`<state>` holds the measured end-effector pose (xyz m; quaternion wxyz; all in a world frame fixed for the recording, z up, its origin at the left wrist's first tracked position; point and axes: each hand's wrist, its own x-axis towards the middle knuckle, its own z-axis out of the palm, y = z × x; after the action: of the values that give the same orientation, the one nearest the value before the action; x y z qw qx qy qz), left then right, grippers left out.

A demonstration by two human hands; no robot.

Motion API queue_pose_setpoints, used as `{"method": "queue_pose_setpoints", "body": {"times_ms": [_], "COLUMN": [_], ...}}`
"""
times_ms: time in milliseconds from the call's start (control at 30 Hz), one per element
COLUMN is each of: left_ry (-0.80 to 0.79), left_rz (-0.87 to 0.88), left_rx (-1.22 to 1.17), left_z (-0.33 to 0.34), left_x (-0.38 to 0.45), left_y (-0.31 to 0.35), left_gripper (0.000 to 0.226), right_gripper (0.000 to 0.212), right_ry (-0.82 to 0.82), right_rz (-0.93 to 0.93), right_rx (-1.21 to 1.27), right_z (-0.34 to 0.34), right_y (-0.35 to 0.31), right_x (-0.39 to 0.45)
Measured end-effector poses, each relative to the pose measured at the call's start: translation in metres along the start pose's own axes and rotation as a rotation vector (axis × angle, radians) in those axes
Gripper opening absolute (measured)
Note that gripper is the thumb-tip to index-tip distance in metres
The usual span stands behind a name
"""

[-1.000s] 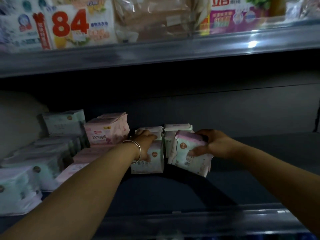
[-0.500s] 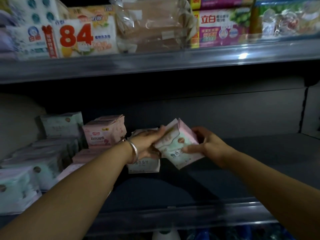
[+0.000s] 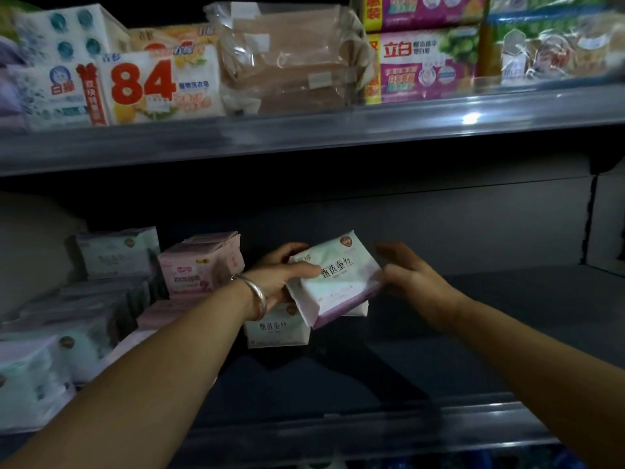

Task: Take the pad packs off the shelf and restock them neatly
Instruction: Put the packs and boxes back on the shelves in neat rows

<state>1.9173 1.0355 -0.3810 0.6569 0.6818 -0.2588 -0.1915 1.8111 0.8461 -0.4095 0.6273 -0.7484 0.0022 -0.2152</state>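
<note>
The left hand (image 3: 282, 277), with a silver bangle (image 3: 255, 294) on its wrist, grips the left end of a soft white pad pack with a purple edge (image 3: 336, 282). The thumb lies on top and the fingers curl behind. The right hand (image 3: 411, 282) pinches the pack's right end, thumb under the corner, other fingers loose above it. The pack hangs tilted in the air, just over another white pad pack (image 3: 275, 330) standing on the dark shelf board (image 3: 507, 309). More packs sit to the left: a pink one (image 3: 199, 265) and pale green ones (image 3: 115, 252).

I think the slippery wrap could slide out of that light right pinch. Set down crooked, the pack might lean and knock over the one below, so the row would look messy
</note>
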Motion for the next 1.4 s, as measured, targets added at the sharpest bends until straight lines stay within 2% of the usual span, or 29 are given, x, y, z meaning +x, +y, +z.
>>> {"method": "queue_pose_setpoints", "body": {"times_ms": [100, 233, 333, 400, 467, 567, 700, 867, 967, 1100, 1233, 1300, 1400], "left_ry": [-0.101, -0.198, -0.241, -0.202, -0.089, 0.076, 0.075, 0.06, 0.057, 0.026, 0.039, 0.053, 0.082], "left_rz": [0.052, 0.096, 0.093, 0.07, 0.08, 0.121, 0.15, 0.235, 0.261, 0.289, 0.41, 0.484, 0.494], "left_rx": [0.084, 0.21, 0.382, 0.485, 0.534, 0.523, 0.559, 0.617, 0.655, 0.827, 1.145, 1.249, 1.342], "left_z": [0.003, 0.012, 0.016, 0.013, 0.008, -0.002, -0.016, -0.022, -0.017, -0.004, 0.012, 0.024, 0.044], "left_x": [-0.001, 0.0, 0.002, 0.006, 0.012, 0.016, 0.018, 0.018, 0.01, -0.014, -0.058, -0.09, -0.142], "left_y": [-0.001, -0.001, -0.008, -0.014, -0.022, -0.033, -0.049, -0.06, -0.065, -0.076, -0.089, -0.101, -0.135], "left_gripper": [0.054, 0.068, 0.071, 0.073, 0.072, 0.053, 0.037, 0.039, 0.034, 0.03, 0.026, 0.032, 0.039], "right_gripper": [0.039, 0.058, 0.058, 0.056, 0.055, 0.054, 0.055, 0.054, 0.061, 0.064, 0.045, 0.043, 0.044], "right_ry": [-0.093, -0.193, -0.211, -0.128, -0.029, 0.002, -0.015, 0.007, 0.036, 0.125, 0.131, 0.083, -0.081], "right_rz": [0.144, 0.193, 0.212, 0.182, 0.159, 0.188, 0.126, 0.057, 0.051, -0.139, -0.441, -0.541, -0.538], "right_rx": [0.144, 0.051, -0.087, -0.129, -0.195, -0.296, -0.417, -0.588, -0.765, -1.028, -1.075, -1.067, -1.097], "right_z": [-0.004, -0.009, -0.009, -0.008, -0.007, 0.0, 0.018, 0.028, 0.03, 0.038, 0.047, 0.046, 0.043], "right_y": [-0.002, -0.002, 0.004, 0.013, 0.024, 0.042, 0.056, 0.064, 0.068, 0.068, 0.066, 0.075, 0.106], "right_x": [0.001, 0.003, 0.004, 0.008, 0.014, 0.021, 0.03, 0.047, 0.042, 0.005, -0.063, -0.104, -0.164]}}
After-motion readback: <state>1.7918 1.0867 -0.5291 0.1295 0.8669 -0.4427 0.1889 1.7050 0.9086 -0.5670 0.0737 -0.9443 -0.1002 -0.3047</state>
